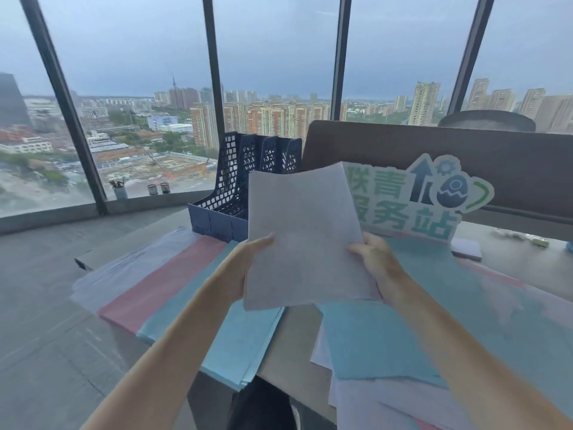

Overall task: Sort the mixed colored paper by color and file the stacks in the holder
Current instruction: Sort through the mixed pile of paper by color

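A pale lavender sheet [302, 234] is held up over the desk. My left hand [245, 259] grips its left edge and my right hand [376, 259] pinches its right edge. On the left lie three sorted stacks side by side: lavender [130, 268], pink [161, 280] and blue [235, 339]. A mixed heap [387, 342] topped by a blue sheet lies on the right under my right arm. The dark blue mesh file holder [229, 193] stands behind the stacks, partly hidden by the held sheet; its slots look empty.
A cut-out sign with green characters [415, 200] leans against a brown partition [465, 156] at the back right. A pad of paper [468, 248] lies beside it. Large windows [139, 88] run along the far side, with small pen cups [158, 188] on the sill.
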The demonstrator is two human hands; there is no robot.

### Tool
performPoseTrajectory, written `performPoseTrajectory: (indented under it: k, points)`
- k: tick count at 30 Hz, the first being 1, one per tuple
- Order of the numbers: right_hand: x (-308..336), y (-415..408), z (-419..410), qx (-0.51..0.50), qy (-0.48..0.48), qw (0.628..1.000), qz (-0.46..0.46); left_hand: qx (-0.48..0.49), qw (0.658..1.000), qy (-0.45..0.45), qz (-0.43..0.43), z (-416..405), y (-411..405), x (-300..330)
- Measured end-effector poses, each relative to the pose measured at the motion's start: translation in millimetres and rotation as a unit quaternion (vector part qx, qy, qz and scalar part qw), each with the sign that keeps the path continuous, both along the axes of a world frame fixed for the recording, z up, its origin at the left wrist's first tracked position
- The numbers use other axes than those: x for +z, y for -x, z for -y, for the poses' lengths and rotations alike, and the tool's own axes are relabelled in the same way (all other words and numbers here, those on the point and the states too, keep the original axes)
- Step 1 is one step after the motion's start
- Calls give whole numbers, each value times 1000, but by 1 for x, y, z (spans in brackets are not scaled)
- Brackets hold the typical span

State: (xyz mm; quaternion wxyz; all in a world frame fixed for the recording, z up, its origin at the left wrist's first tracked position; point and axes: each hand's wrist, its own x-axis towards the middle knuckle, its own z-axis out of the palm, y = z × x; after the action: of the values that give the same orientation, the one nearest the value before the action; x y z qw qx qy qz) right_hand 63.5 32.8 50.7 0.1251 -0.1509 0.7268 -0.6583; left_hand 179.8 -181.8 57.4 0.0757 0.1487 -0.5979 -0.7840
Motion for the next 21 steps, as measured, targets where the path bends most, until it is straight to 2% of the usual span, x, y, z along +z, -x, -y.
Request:
performPoseTrajectory:
  k: [4, 6, 8, 12, 16, 21]
  points:
    - [-3, -19, 63, 1, 22, 1000, 6, 47, 988, -126, -80, 46, -44, -3]
    - [-1, -34, 95, 0, 47, 999, 11, 89, 966, -206, -127, 69, -67, -12]
    - [-4, -48, 128, 1, 67, 998, 11, 127, 947, -244, -164, 87, -87, -21]
    - [-15, -85, 189, 22, 64, 998, 5, 204, 944, -215, -142, 99, -114, -32]
    - [-22, -131, 232, 45, 35, 998, -9, 291, 943, -129, -94, 108, -134, -46]
    - [-23, -166, 250, 198, -31, 977, -75, 369, 919, -71, -120, 146, -186, -44]
